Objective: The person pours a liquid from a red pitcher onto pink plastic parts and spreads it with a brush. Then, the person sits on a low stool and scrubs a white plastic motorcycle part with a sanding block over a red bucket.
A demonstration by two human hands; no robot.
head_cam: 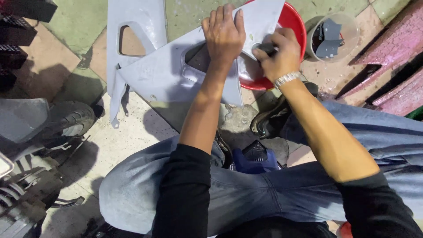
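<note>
A grey primed motorcycle fairing panel (163,72) lies tilted over a red basin (294,22). My left hand (224,33) presses flat on the panel's upper part, fingers together, steadying it. My right hand (277,55), with a metal watch on the wrist, is closed on a small dark sanding pad (265,47) held against the panel's edge above the basin. The pad is mostly hidden by my fingers.
A second grey fairing piece (132,17) lies on the floor behind the first. A clear plastic tub (335,37) with grey bits stands right of the basin. Pink-stained slats (392,61) are at far right, a motorcycle wheel (66,119) at left. My jeans-clad knees fill the foreground.
</note>
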